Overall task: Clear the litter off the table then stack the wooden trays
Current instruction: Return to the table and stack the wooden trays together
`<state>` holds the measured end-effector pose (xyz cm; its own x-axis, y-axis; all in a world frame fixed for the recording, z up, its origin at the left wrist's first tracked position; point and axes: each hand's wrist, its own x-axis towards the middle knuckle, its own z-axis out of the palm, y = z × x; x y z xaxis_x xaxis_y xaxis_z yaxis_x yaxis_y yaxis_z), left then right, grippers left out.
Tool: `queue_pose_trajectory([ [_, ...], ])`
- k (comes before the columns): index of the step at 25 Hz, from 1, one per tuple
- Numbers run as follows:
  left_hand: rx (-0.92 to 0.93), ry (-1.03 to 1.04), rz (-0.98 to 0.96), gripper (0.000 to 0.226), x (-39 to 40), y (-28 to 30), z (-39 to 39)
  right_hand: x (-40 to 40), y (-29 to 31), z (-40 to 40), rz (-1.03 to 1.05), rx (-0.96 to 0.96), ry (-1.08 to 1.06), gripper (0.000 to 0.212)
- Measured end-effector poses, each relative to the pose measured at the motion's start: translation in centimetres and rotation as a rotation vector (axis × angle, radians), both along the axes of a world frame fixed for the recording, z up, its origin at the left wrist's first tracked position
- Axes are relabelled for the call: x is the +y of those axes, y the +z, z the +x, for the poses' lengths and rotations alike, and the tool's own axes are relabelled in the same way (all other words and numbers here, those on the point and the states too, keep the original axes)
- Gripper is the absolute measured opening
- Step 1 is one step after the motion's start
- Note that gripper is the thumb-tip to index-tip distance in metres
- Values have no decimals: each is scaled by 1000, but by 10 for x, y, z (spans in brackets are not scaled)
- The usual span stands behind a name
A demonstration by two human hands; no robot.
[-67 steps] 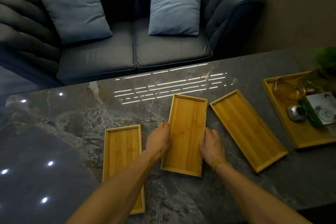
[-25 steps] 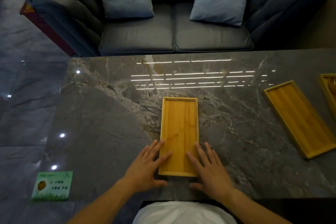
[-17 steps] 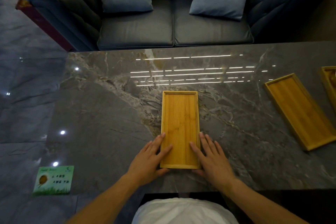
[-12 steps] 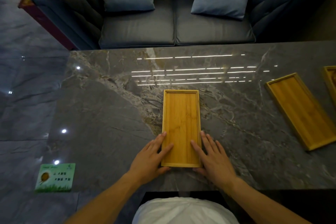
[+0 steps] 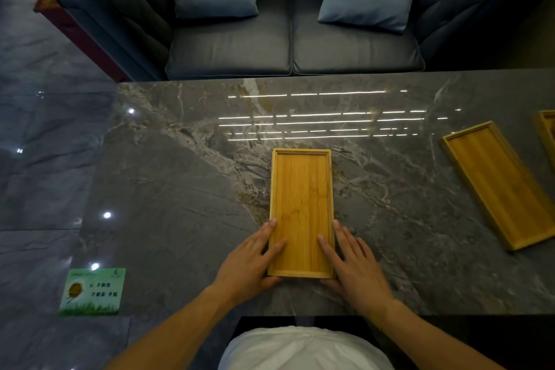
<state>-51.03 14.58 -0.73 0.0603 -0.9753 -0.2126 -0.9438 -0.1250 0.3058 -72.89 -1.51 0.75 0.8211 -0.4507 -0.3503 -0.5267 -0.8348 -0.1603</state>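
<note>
A wooden tray [image 5: 301, 204] lies lengthwise in the middle of the dark marble table [image 5: 180, 189], its short end toward me. My left hand [image 5: 249, 264] and my right hand [image 5: 354, 264] hold its near end, one on each long side. Both thumbs rest inside the tray and the fingers lie along the outside of the rim. From above I cannot tell whether another tray sits beneath it. A second wooden tray [image 5: 495, 183] of the same kind lies empty and slanted at the right.
The corner of a larger wooden tray [image 5: 548, 129] shows at the far right edge. A green printed card [image 5: 93, 291] lies by the table's near left corner; whether on table or floor is unclear. A dark sofa [image 5: 288, 48] with two blue cushions stands behind the table.
Three small trays lay apart earlier and I held the middle one; now only two tray spots show. In the last second my thumbs moved over the tray's rim.
</note>
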Motion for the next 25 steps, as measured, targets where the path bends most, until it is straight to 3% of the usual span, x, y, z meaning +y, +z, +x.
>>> queue_pose_trajectory([
  [25, -29, 38, -25, 80, 9, 0, -6, 0, 2, 1, -74, -83, 52, 92],
])
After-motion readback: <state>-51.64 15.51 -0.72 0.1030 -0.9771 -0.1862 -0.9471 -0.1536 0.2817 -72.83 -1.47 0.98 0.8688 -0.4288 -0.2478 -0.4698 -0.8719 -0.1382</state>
